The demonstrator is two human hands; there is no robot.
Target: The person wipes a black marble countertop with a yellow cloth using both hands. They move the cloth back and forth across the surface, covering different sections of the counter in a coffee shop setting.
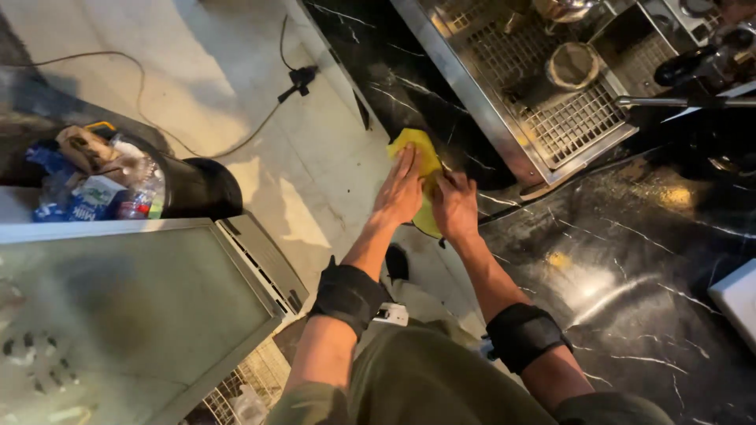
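Two hands (429, 197) atop yellow cloth (419, 151)

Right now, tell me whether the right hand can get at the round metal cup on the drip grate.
Probably yes. The right hand rests on the yellow cloth at the counter edge, and the metal cup stands uncovered on the grate beyond it, with nothing between; it would need a forward stretch.

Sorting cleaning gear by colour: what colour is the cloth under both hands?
Yellow; the cloth shows best in the head view.
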